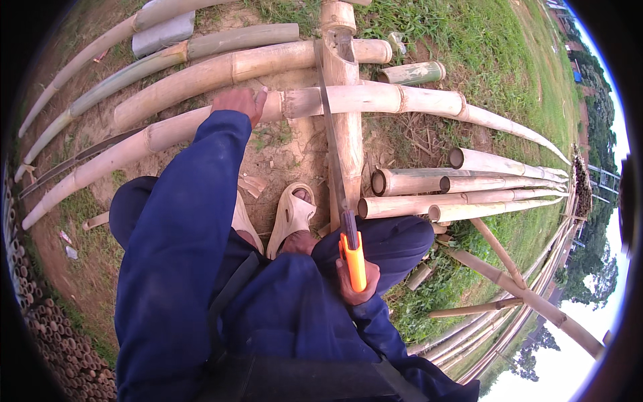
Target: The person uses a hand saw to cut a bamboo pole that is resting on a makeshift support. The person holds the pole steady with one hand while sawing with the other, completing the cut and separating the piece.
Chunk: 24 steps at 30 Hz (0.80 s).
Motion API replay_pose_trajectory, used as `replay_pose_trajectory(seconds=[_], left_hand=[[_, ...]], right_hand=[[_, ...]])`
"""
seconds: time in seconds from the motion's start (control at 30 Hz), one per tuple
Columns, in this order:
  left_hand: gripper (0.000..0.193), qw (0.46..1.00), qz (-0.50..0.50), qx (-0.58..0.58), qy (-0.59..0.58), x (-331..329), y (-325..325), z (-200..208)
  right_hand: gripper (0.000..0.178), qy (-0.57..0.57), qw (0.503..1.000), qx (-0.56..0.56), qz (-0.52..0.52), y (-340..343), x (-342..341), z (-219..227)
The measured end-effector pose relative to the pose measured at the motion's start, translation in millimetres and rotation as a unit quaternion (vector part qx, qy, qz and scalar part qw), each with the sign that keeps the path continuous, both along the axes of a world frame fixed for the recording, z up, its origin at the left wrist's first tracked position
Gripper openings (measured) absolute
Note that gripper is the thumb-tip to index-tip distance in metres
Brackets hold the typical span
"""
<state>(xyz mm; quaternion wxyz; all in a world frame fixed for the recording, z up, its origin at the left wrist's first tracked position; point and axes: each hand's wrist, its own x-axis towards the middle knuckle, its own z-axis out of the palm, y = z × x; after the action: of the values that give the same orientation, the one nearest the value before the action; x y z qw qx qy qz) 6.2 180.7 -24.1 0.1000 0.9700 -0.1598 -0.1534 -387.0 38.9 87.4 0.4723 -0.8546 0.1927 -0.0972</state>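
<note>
A long pale bamboo pole (375, 98) lies from left to right in front of me, across a thicker upright-running bamboo support (347, 154) with a notch cut in its far part. My left hand (239, 104) is closed over the pole, left of the support. In my right hand (363, 288) is the orange handle of a handsaw (335, 161). The saw's long narrow blade points away from me and crosses the pole just right of a darker patch, close to the support. Whether the blade has cut into the pole, I cannot tell.
More bamboo poles (268, 61) lie beyond on the left. Cut hollow poles (408, 181) lie to the right, with a short greenish bamboo piece (416, 73) beyond them. Slanting bamboo bars (529, 308) stand at lower right. Stacked bamboo ends (63, 342) fill the lower left.
</note>
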Motion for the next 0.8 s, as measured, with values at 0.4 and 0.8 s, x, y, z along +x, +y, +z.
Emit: replay_pose_trajectory(seconds=[0.4, 0.8], left_hand=[[0.068, 1.000, -0.012, -0.003, -0.014, -1.2, 6.4, 4.8], [0.065, 0.999, -0.032, -0.002, -0.022, -1.0, 1.8, 3.6]], right_hand=[[0.013, 0.030, 0.998, 0.050, -0.030, 5.2, 4.2, -1.5], [0.011, -0.045, 0.991, 0.123, -0.034, -13.1, 116.7, -34.7]])
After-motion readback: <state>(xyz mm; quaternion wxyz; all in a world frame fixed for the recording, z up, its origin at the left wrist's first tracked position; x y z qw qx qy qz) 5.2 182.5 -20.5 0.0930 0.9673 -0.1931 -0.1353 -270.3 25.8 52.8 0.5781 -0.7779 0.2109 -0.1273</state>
